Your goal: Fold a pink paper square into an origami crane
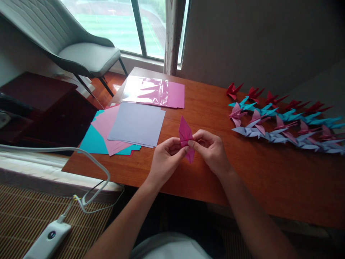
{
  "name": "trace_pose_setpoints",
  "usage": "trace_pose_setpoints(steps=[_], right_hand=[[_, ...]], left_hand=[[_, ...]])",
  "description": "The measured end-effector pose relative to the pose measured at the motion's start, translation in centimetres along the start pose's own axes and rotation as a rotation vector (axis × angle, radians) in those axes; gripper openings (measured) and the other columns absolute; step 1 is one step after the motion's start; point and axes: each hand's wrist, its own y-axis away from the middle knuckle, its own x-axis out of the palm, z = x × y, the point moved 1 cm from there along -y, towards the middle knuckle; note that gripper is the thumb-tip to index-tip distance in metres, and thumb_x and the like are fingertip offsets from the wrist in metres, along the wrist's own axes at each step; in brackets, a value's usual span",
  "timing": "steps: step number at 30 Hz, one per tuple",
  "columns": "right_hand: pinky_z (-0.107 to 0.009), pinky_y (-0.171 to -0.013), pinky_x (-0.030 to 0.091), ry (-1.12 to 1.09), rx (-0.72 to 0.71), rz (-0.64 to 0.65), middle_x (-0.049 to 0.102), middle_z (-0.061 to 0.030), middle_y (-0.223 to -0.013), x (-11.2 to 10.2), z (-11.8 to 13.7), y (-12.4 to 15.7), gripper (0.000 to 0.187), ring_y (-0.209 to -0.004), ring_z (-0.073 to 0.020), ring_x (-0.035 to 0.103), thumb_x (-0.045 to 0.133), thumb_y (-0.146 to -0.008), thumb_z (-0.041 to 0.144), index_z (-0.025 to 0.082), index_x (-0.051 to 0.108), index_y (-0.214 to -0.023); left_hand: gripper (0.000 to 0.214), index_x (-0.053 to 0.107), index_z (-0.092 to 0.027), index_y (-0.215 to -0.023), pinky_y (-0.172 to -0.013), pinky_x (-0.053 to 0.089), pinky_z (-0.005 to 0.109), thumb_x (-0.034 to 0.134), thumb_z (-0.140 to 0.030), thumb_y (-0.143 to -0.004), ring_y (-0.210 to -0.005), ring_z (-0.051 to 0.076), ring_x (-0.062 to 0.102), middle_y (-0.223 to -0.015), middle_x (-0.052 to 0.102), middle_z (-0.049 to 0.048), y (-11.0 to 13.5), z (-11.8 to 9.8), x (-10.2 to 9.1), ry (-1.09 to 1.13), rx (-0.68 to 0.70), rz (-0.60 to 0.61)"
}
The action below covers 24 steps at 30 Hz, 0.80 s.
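A folded piece of magenta origami paper (185, 128), pointed at its top and bottom ends, is held above the wooden table. My left hand (168, 155) pinches its left side between thumb and fingers. From the other side, my right hand (210, 147) pinches it near the middle, thumb pressed on the front. The fingertips of both hands nearly meet across the paper and cover part of its folds.
Loose sheets lie to the left: lavender paper (137, 124), pink paper (107, 126), turquoise paper (93, 138). Behind them is a clear plastic packet (145, 90) over magenta sheets (176, 95). Rows of folded paper cranes (258, 115) stand right. A white cable (101, 165) hangs past the table's left edge.
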Motion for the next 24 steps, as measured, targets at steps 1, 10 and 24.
trace_pose_setpoints(steps=[1, 10, 24], right_hand=[[-0.028, -0.061, 0.042, -0.003, 0.003, -0.006, 0.063, 0.0011, -0.073, 0.00, -0.02, 0.01, 0.010, -0.067, -0.0135, 0.057, 0.073, -0.083, 0.024, 0.021, 0.068, -0.075], [-0.028, -0.061, 0.042, -0.035, -0.004, 0.026, 0.061, 0.0019, -0.073, 0.01, -0.06, 0.08, 0.010, -0.066, -0.0129, 0.054, 0.073, -0.083, 0.025, 0.021, 0.067, -0.075], [-0.028, -0.061, 0.044, -0.039, 0.062, 0.010, 0.062, 0.0017, -0.070, 0.29, 0.29, 0.07, 0.015, -0.065, -0.0133, 0.055, 0.075, -0.079, 0.031, 0.022, 0.066, -0.072]], left_hand=[[0.025, 0.073, -0.016, -0.089, -0.076, 0.056, 0.023, 0.087, -0.027, -0.071, -0.085, 0.017, 0.072, -0.085, 0.076, 0.0023, 0.03, -0.05, 0.01, -0.002, 0.001, 0.004], [0.024, 0.074, -0.016, -0.086, -0.066, 0.055, 0.021, 0.078, -0.039, -0.081, -0.070, 0.014, 0.067, -0.078, 0.072, 0.0009, 0.11, -0.35, 0.01, -0.071, 0.035, -0.016], [0.028, 0.074, -0.016, -0.084, -0.065, 0.053, 0.022, 0.077, -0.044, -0.081, -0.070, 0.014, 0.065, -0.078, 0.072, 0.0016, 0.03, -0.38, -0.04, -0.069, 0.022, -0.047]])
